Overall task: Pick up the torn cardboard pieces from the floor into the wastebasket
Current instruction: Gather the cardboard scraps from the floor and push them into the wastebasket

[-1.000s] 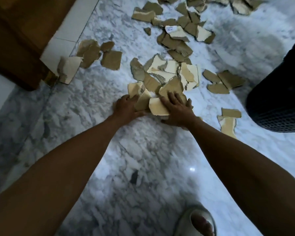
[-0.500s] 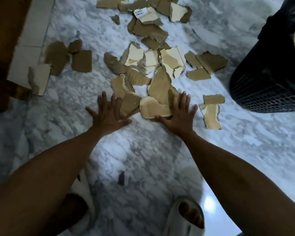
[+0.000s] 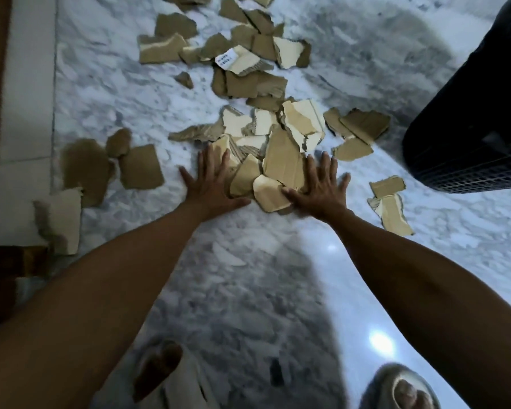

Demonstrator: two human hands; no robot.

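Note:
Several torn cardboard pieces lie scattered over the marble floor. A small heap of them (image 3: 281, 169) sits between my two hands. My left hand (image 3: 211, 184) lies flat with fingers spread at the heap's left side, touching the pieces. My right hand (image 3: 319, 187) lies flat with spread fingers on the heap's right side, its thumb against a pale piece (image 3: 267, 193). The black mesh wastebasket (image 3: 472, 137) stands at the upper right, apart from both hands. More pieces (image 3: 248, 63) trail away toward the top of the view.
A white floor strip (image 3: 27, 113) and dark wood run along the left edge, with loose pieces (image 3: 140, 166) beside them. Two pieces (image 3: 391, 211) lie right of my right hand. My slippered feet (image 3: 401, 391) show at the bottom.
A second ago both hands were bunched on the heap; now they lie flat with fingers spread at its sides. The view has shifted, bringing the wastebasket closer at the right.

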